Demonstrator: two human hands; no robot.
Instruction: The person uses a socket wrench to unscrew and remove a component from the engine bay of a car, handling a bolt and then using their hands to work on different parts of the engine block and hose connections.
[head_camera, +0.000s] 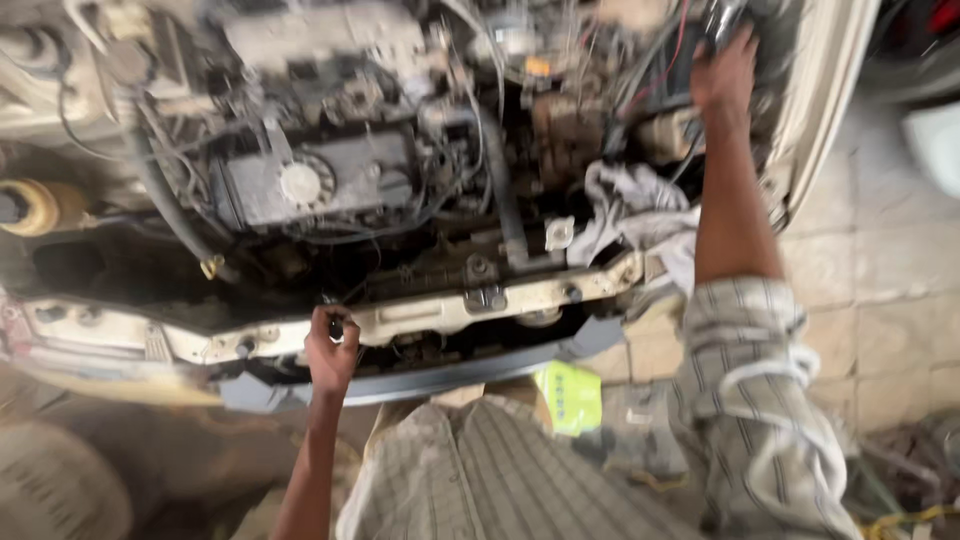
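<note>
Grimy engine bay (330, 170), partly stripped; left hand (331, 350) grips the crossmember (440, 312), right hand (722, 72) closed around a dark part (722, 18).

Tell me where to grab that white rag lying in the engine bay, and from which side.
Take the white rag by its raised, bunched folds near the middle, coming from above. It lies crumpled and loose over the front crossmember, so the folds stand up free, while hoses crowd its left side.

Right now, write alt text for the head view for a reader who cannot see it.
A person leans over an open car engine bay, left hand gripping a small dark tool at the pale front crossmember, right hand reaching among wires at the far side. A white rag lies between the arms.
</note>
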